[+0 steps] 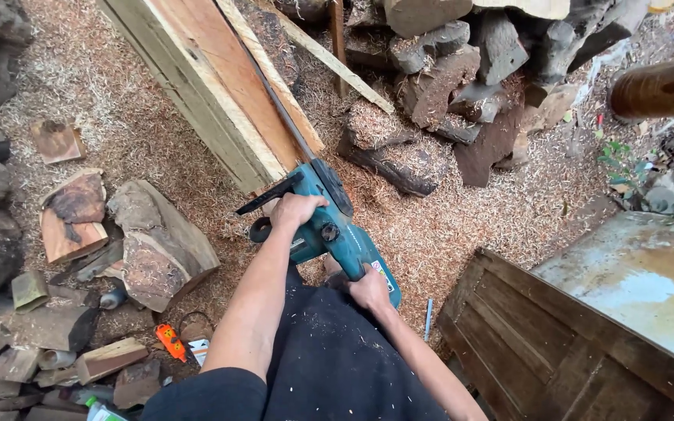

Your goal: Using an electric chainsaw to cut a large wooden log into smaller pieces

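Note:
A teal chainsaw (345, 230) points away from me, its long bar (278, 105) lying in a cut along a big squared timber beam (212, 86). My left hand (296, 209) grips the saw's black front handle. My right hand (370, 291) is closed on the rear handle close to my body. The beam's top face shows reddish wood with pale edges. My dark trousers, dusted with sawdust, fill the lower middle.
Sawdust covers the ground. A pile of log chunks (454, 78) lies beyond the beam. Offcuts and slabs (150, 245) sit at left, with a small orange tool (170, 341) near my leg. A dark wooden crate (540, 343) stands at right.

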